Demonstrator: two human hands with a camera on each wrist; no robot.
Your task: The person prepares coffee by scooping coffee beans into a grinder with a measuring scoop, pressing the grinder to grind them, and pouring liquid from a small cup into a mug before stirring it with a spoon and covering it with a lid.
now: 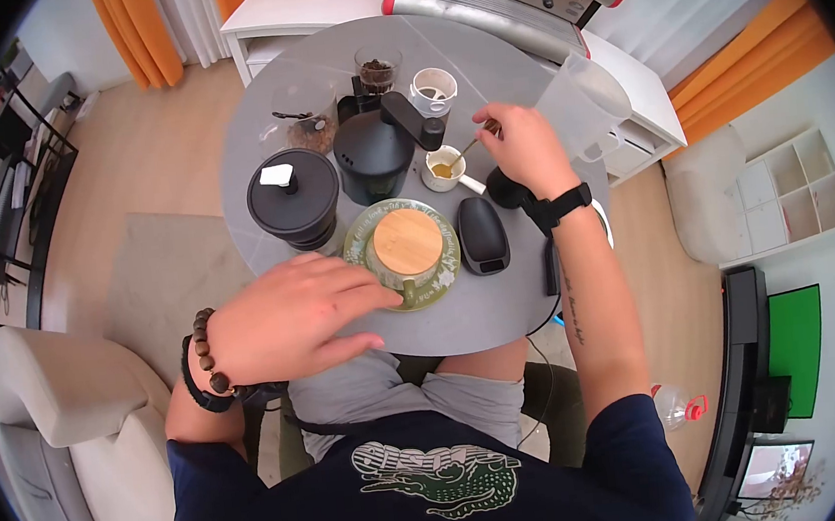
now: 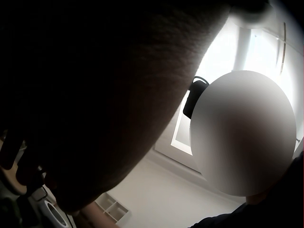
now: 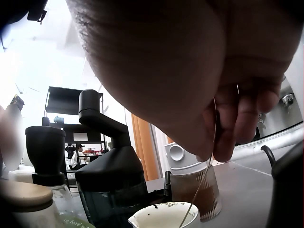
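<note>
My right hand (image 1: 530,154) pinches the thin handle of a metal spoon (image 1: 468,147). The spoon's lower end reaches into a small white cup (image 1: 471,184) with a side handle and something yellowish-brown inside. Close up in the right wrist view, the slanting handle runs down past the cup's rim, which has dark specks on it. My left hand (image 1: 291,308) has its fingers extended, fingertips right at the edge of a green lettered saucer (image 1: 444,248). On that saucer stands a cup with a round wooden lid (image 1: 409,241). The left wrist view is mostly dark hand.
A black hand grinder (image 1: 372,154) and a black lidded canister (image 1: 293,197) stand beyond the saucer. Further back are a glass of dark grounds (image 1: 378,73) and a white cup (image 1: 434,83). A black rounded device (image 1: 484,236) and a clear pitcher (image 1: 573,105) are at the right.
</note>
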